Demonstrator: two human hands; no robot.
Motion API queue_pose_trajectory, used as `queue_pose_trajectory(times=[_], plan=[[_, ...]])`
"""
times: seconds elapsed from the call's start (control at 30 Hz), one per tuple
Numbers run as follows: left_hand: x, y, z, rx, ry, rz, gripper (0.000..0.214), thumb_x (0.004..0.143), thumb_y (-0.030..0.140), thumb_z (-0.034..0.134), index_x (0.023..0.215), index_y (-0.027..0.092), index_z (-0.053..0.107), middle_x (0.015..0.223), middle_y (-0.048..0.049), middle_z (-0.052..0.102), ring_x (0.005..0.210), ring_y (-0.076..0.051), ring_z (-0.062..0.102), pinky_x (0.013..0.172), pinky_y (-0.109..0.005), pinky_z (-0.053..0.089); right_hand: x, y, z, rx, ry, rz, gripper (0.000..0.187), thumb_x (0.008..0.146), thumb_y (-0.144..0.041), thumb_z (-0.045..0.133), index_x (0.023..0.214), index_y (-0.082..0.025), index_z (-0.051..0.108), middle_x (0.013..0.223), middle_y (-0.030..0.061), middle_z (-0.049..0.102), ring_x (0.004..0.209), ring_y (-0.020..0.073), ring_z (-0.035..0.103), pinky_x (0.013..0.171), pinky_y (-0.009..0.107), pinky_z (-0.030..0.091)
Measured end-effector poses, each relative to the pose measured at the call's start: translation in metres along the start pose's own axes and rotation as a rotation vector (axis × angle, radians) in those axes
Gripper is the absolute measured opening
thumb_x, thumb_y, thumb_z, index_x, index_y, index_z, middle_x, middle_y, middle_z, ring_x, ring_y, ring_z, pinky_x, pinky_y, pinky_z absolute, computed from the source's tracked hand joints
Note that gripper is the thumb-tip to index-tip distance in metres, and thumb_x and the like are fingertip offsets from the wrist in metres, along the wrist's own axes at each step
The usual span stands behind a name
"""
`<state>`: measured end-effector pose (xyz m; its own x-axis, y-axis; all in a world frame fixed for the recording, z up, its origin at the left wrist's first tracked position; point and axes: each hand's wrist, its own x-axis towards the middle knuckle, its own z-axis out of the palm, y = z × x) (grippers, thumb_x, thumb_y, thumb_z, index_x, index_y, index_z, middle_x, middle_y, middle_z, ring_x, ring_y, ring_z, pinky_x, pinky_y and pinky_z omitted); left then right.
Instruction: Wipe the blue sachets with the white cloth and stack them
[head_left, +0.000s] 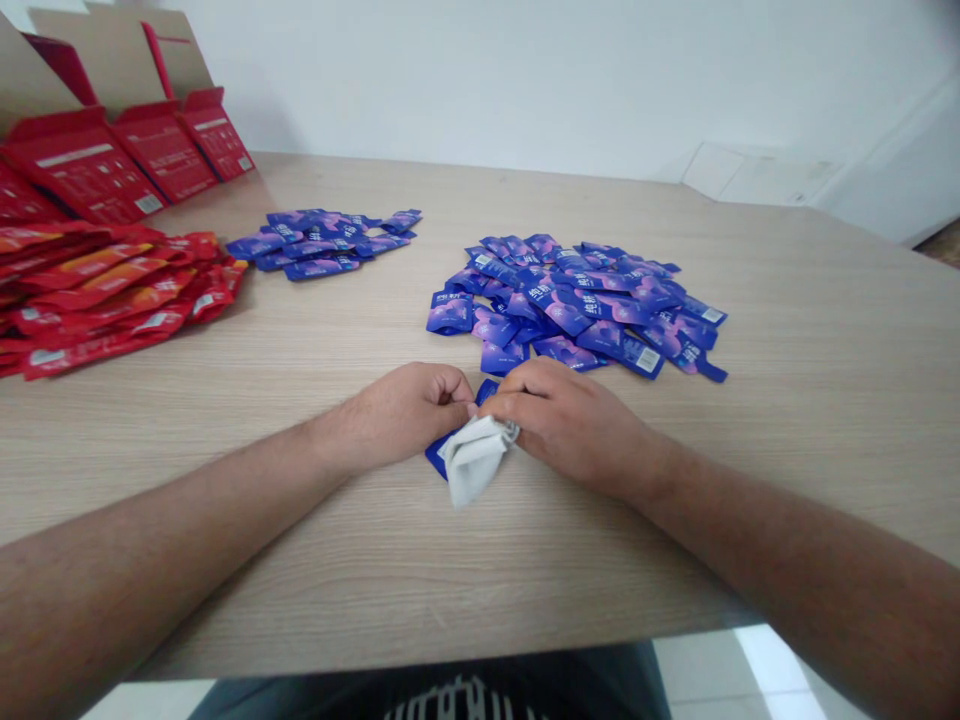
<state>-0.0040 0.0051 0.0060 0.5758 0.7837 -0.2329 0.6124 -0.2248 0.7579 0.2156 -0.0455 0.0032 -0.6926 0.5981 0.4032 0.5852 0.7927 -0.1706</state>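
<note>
Over the table's middle, my left hand (409, 415) and my right hand (577, 425) meet fingertip to fingertip. A white cloth (474, 465), crumpled at the top, hangs down from my right fingers. Behind it a small blue packet (436, 457) shows at its lower corner and its upper edge; the rest is covered by the cloth and my fingers. My left thumb and curled fingers pinch the packet's side. Just beyond my hands lies a large loose pile of blue-and-purple packets (570, 300).
A smaller group of blue-and-purple packets (322, 240) lies further left. Red-and-orange pouches (120, 290) are heaped at the left edge, in front of red cardboard boxes (97, 165) with raised flaps. A white wall (510, 90) borders the wooden table (360, 580) at the back.
</note>
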Motion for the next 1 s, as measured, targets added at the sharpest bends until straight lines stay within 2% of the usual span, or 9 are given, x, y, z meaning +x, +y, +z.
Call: queue_pose_trajectory(times=[0.17,0.3,0.47,0.63,0.77,0.93,1.0], plan=[[0.0003,-0.0003,-0.0002,0.02,0.008,0.015,0.015,0.082,0.034,0.059,0.079,0.02,0.064,0.068,0.0042,0.065,0.06,-0.01,0.056,0.053,-0.021,0.04,0.0006,-0.0009,-0.0005,-0.011,-0.061,-0.083,0.023,0.101,-0.025,0.049,0.113,-0.023,0.068,0.106,0.0068,0.065,0.102,0.0202,0.056,0.09,0.035,0.047],[-0.0001,-0.0003,0.0005,0.001,0.008,-0.009,0.017,0.083,0.034,0.057,0.079,0.02,0.065,0.065,0.0045,0.063,0.057,-0.01,0.054,0.051,-0.021,0.038,0.0006,0.0004,0.0002,0.008,0.002,0.007,0.022,0.097,-0.021,0.054,0.114,-0.02,0.068,0.103,0.0072,0.065,0.099,0.0198,0.057,0.088,0.034,0.048],[-0.0001,0.0004,0.0003,0.022,0.011,0.011,0.014,0.081,0.032,0.058,0.078,0.02,0.064,0.067,0.0043,0.064,0.06,-0.01,0.056,0.054,-0.021,0.04,0.0004,-0.002,-0.0003,-0.006,-0.057,-0.076,0.021,0.099,-0.025,0.053,0.113,-0.023,0.069,0.105,0.0066,0.064,0.101,0.0205,0.057,0.088,0.035,0.048],[0.0,-0.0008,0.0004,0.013,0.008,0.004,0.016,0.083,0.034,0.056,0.079,0.02,0.064,0.065,0.0045,0.063,0.057,-0.01,0.054,0.051,-0.02,0.038,0.0004,0.0002,-0.0004,0.003,0.0,0.021,0.022,0.097,-0.021,0.055,0.115,-0.02,0.068,0.104,0.0071,0.064,0.1,0.02,0.058,0.089,0.035,0.048],[-0.0001,-0.0015,0.0009,0.016,0.005,0.026,0.015,0.083,0.033,0.058,0.079,0.02,0.064,0.068,0.004,0.065,0.061,-0.01,0.056,0.054,-0.02,0.04,0.0008,-0.0011,-0.0006,-0.009,-0.066,-0.078,0.023,0.1,-0.026,0.05,0.113,-0.023,0.068,0.106,0.0066,0.064,0.102,0.0209,0.057,0.089,0.036,0.047],[-0.0003,-0.0002,-0.0002,-0.007,0.01,0.006,0.017,0.083,0.034,0.057,0.079,0.02,0.064,0.065,0.0043,0.063,0.057,-0.01,0.053,0.051,-0.02,0.037,0.001,0.0011,-0.0003,0.025,0.014,0.011,0.021,0.096,-0.019,0.056,0.113,-0.02,0.069,0.103,0.0074,0.065,0.098,0.0201,0.058,0.087,0.035,0.049],[-0.0003,0.0001,-0.0007,0.002,0.007,0.014,0.015,0.082,0.033,0.058,0.078,0.02,0.064,0.066,0.0042,0.064,0.058,-0.01,0.055,0.053,-0.02,0.038,0.0012,-0.0018,0.0002,0.019,-0.007,-0.015,0.021,0.097,-0.021,0.055,0.113,-0.021,0.069,0.103,0.0072,0.065,0.099,0.0204,0.057,0.087,0.036,0.048]])
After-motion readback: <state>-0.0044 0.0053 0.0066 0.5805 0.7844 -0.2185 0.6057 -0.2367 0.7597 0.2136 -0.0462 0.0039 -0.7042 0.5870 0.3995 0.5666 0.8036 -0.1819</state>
